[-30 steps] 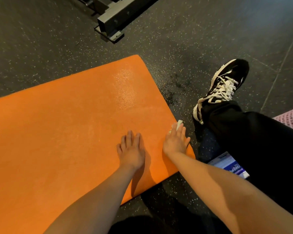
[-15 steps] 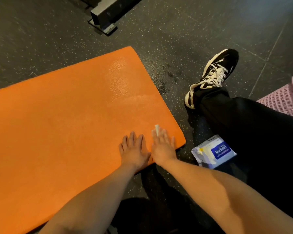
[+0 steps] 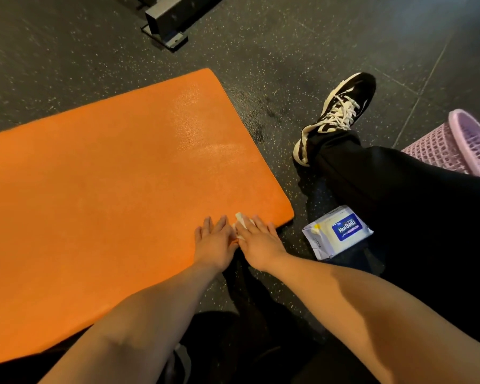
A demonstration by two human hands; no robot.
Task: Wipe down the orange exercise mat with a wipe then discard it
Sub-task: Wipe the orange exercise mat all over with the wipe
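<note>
Head view: orange exercise mat (image 3: 108, 189) lies on the dark floor, wipes pack (image 3: 338, 232) just beside its corner. Left hand (image 3: 215, 242) rests flat, released, near that corner; right hand (image 3: 258, 239), fingers straight, presses the white wipe (image 3: 240, 220) onto the mat.

Speckled dark floor (image 3: 67, 65) carries orange mat (image 3: 108, 189), wipes pack (image 3: 338, 234), pink basket (image 3: 455, 145).

A dark rubber floor (image 3: 67, 65), flecked with pale specks, is seen on all sides of the right grip (image 3: 258, 239). Well beyond the grip and to its left, the black metal foot (image 3: 166, 26) of a frame is set on the floor. Straight seams (image 3: 424, 87) are traced across the floor far beyond and right of the grip, where a dim, cool light is reflected. A lilac lattice basket (image 3: 452, 151) is placed well to the grip's right.
</note>
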